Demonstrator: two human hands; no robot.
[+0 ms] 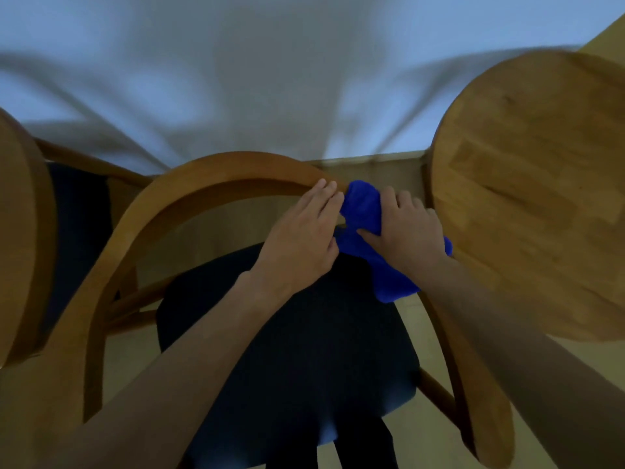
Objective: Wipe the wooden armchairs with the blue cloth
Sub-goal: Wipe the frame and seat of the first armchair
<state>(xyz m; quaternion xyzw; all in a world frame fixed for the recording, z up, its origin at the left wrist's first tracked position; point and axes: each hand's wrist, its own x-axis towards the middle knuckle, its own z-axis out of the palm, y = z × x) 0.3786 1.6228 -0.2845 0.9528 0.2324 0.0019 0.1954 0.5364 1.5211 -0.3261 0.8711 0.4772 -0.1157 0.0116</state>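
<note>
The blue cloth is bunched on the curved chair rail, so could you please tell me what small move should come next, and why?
Probably slide the blue cloth leftward along the curved wooden back rail of the armchair. The right hand grips the cloth at the rail's right end, while the left hand rests with straight fingers on the rail beside it, and the long arc to the left lies uncovered.

right hand (411, 231) grips blue cloth (363, 211) | left hand (304, 235) apparently rests on armchair rail (216, 170)

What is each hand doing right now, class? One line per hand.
Left hand: open, fingers straight, resting on the curved wooden rail of the armchair.
Right hand: grips the blue cloth, pressing it on the rail.
</note>
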